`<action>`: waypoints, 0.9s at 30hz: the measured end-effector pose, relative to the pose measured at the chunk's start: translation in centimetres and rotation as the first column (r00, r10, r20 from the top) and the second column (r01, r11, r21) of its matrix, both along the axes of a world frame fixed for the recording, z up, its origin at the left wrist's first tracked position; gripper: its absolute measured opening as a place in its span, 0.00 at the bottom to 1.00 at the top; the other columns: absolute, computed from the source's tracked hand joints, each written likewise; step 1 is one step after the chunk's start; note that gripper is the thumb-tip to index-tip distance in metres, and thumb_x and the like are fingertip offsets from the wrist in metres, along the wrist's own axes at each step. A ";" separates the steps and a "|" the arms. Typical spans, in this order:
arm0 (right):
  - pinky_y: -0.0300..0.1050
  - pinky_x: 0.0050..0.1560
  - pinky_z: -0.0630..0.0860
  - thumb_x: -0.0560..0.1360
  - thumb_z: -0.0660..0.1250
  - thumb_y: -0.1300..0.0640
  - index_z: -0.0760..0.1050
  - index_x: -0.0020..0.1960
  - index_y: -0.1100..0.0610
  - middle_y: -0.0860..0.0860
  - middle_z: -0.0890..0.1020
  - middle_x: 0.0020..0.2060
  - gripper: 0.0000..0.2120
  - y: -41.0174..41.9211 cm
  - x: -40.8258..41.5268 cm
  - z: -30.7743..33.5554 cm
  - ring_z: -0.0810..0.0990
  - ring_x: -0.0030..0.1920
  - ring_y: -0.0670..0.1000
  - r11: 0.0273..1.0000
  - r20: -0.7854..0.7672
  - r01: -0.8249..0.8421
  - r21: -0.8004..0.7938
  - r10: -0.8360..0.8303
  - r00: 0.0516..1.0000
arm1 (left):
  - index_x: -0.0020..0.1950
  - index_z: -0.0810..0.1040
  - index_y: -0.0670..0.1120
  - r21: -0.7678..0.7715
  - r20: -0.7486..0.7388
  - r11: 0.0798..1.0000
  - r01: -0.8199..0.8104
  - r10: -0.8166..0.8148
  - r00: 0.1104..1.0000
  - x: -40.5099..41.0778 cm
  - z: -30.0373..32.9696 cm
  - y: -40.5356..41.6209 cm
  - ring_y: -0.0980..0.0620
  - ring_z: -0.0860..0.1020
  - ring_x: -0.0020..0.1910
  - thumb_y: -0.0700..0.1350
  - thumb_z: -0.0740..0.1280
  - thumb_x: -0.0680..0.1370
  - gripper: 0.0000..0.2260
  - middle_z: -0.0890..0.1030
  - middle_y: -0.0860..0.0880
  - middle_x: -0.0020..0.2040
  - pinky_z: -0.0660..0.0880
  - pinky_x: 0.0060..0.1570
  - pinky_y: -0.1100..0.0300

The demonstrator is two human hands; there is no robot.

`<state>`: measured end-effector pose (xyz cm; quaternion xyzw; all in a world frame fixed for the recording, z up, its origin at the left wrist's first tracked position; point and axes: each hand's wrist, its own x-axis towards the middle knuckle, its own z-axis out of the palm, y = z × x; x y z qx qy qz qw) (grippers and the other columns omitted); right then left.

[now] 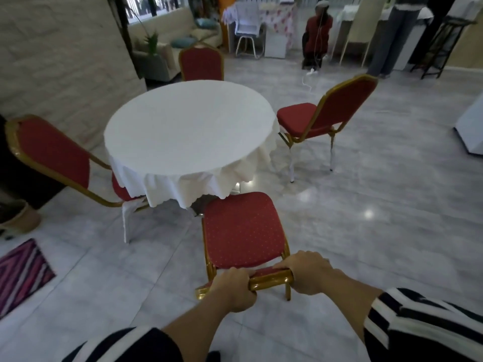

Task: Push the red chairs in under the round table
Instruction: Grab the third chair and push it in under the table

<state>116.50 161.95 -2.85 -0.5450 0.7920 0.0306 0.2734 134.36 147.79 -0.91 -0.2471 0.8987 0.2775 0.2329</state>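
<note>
Both hands' fingers clamp near chair (241, 231) top rail; seat front meets tablecloth (209, 186).

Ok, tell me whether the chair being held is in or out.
Out: the near chair has its whole seat clear of the tablecloth.

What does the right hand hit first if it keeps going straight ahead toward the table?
The right hand, gripping the near chair by its backrest top, points at the round table. Likely the hanging tablecloth first, though depth is unclear.
</note>
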 end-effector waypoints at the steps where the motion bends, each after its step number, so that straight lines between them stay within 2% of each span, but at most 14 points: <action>1: 0.44 0.39 0.70 0.76 0.64 0.55 0.75 0.63 0.32 0.41 0.81 0.44 0.23 0.4 -0.2 0.0 0.80 0.44 0.49 1.000 0.023 -0.001 -0.027 0.002 1.000 | 0.59 0.81 0.54 0.001 -0.013 1.000 -0.009 0.009 1.000 0.0 -0.1 0.3 0.43 0.84 0.54 0.49 0.65 0.76 0.13 0.85 0.49 0.51 0.82 0.60 0.45; 3: 0.45 0.44 0.75 0.73 0.68 0.48 0.77 0.64 0.37 0.41 0.83 0.52 0.20 1.3 -0.3 -0.1 0.83 0.52 0.49 0.992 0.045 0.007 -0.124 -0.002 0.999 | 0.64 0.81 0.55 -0.003 -0.059 0.999 -0.042 0.041 0.997 0.2 -0.3 0.8 0.44 0.83 0.58 0.54 0.67 0.76 0.17 0.85 0.50 0.57 0.80 0.61 0.46; 6: 0.46 0.60 0.77 0.69 0.69 0.34 0.72 0.76 0.44 0.44 0.82 0.66 0.37 2.4 0.0 -0.6 0.81 0.61 0.49 0.965 -0.002 -0.060 -0.256 0.062 0.998 | 0.72 0.76 0.59 -0.064 -0.141 0.995 -0.078 0.068 0.988 0.7 -0.3 1.4 0.49 0.82 0.62 0.62 0.70 0.74 0.27 0.84 0.55 0.64 0.79 0.63 0.52; 8: 0.47 0.62 0.78 0.71 0.70 0.34 0.69 0.78 0.47 0.46 0.81 0.67 0.39 2.5 0.1 -0.6 0.81 0.62 0.50 0.949 -0.004 -0.090 -0.302 0.093 0.996 | 0.74 0.75 0.60 -0.095 -0.179 0.991 -0.097 0.079 0.981 0.6 -0.2 2.0 0.51 0.82 0.63 0.62 0.70 0.74 0.28 0.83 0.57 0.66 0.78 0.63 0.54; 11: 0.47 0.57 0.79 0.75 0.70 0.41 0.74 0.73 0.46 0.47 0.84 0.60 0.28 1.5 -0.4 -0.1 0.83 0.56 0.50 0.949 -0.009 -0.135 -0.285 0.138 0.990 | 0.71 0.78 0.61 -0.107 -0.147 0.989 -0.104 0.088 0.985 0.1 0.2 2.7 0.48 0.83 0.62 0.59 0.68 0.77 0.22 0.85 0.55 0.62 0.79 0.62 0.51; 13: 0.48 0.52 0.79 0.76 0.67 0.46 0.78 0.66 0.42 0.45 0.86 0.53 0.18 0.8 -0.4 0.1 0.83 0.50 0.50 0.962 0.004 -0.162 -0.220 0.167 0.986 | 0.66 0.81 0.62 -0.103 -0.132 0.988 -0.118 0.104 0.986 0.1 0.4 2.7 0.48 0.84 0.56 0.56 0.66 0.77 0.17 0.87 0.54 0.56 0.80 0.58 0.51; 14: 0.48 0.51 0.79 0.77 0.65 0.47 0.79 0.65 0.41 0.45 0.86 0.51 0.17 0.6 -0.4 0.2 0.83 0.48 0.49 0.966 0.001 -0.182 -0.182 0.185 0.983 | 0.65 0.82 0.62 -0.101 -0.135 0.987 -0.122 0.108 0.985 0.1 0.4 2.6 0.48 0.84 0.54 0.55 0.66 0.78 0.17 0.87 0.55 0.53 0.80 0.57 0.51; 17: 0.48 0.50 0.82 0.79 0.63 0.48 0.79 0.66 0.39 0.45 0.86 0.48 0.17 -0.6 -1.0 0.1 0.83 0.44 0.48 0.968 -0.008 -0.213 -0.135 0.213 0.977 | 0.65 0.82 0.64 -0.109 -0.156 0.984 -0.138 0.120 0.981 -0.1 0.1 1.9 0.50 0.84 0.50 0.54 0.65 0.78 0.17 0.87 0.55 0.50 0.81 0.56 0.51; 22: 0.47 0.47 0.82 0.79 0.63 0.52 0.77 0.68 0.35 0.45 0.86 0.46 0.21 -3.5 -3.0 0.5 0.83 0.43 0.49 0.969 -0.013 -0.216 -0.124 0.216 0.976 | 0.60 0.83 0.60 -0.093 -0.182 0.981 -0.172 0.153 0.971 -1.9 -0.3 -0.5 0.47 0.84 0.51 0.52 0.64 0.79 0.13 0.87 0.54 0.51 0.82 0.56 0.49; 27: 0.49 0.48 0.83 0.79 0.63 0.52 0.78 0.66 0.36 0.45 0.86 0.44 0.19 -7.5 -6.0 -0.1 0.83 0.42 0.48 0.971 -0.021 -0.212 -0.107 0.211 0.977 | 0.64 0.82 0.61 -0.122 -0.194 0.978 -0.169 0.143 0.970 -4.6 -1.2 -4.2 0.47 0.85 0.51 0.54 0.64 0.79 0.15 0.87 0.54 0.52 0.82 0.56 0.50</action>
